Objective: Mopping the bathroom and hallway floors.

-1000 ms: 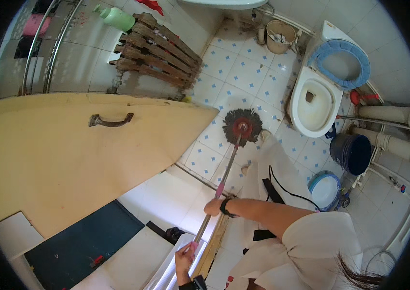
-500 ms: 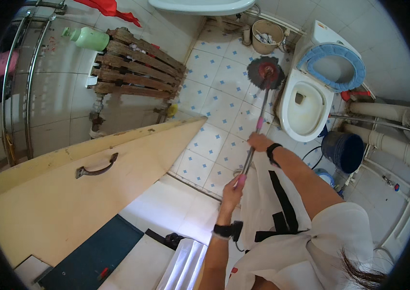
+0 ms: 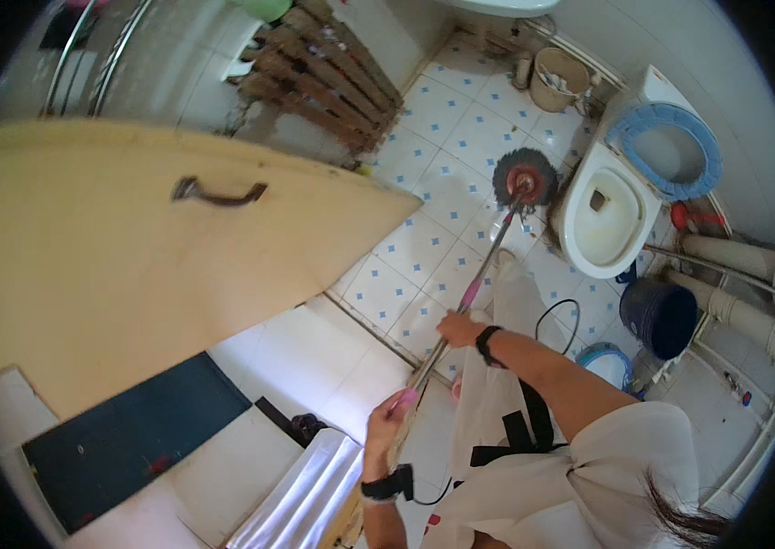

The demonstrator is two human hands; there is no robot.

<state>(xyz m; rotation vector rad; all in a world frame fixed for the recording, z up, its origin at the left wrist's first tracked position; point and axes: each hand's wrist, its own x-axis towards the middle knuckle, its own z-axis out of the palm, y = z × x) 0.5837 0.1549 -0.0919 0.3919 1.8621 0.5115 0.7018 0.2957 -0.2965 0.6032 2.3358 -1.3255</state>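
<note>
A round mop [image 3: 525, 179] with a dark grey fringe and a red hub rests on the tiled floor, just left of the toilet [image 3: 609, 216]. Its metal pole with pink grips slants down toward me. My right hand [image 3: 460, 328] is closed around the pole at mid length, below a pink grip. Near the pole's upper end, my left hand [image 3: 389, 416] is wrapped on the pink handle end. Each wrist wears a black band.
A yellow door [image 3: 159, 256] stands ajar at left. Behind it is a rusty radiator [image 3: 323, 78]. A waste bin [image 3: 558, 80] sits beyond the mop; a dark blue bucket [image 3: 657, 317] and a blue-rimmed basin [image 3: 605, 366] stand right, beside pipes [image 3: 735, 307].
The mop head has been drawn nearer along the floor. Both hands have moved left and toward me with the pole. My view has shifted too, and the door fills more of the left.
</note>
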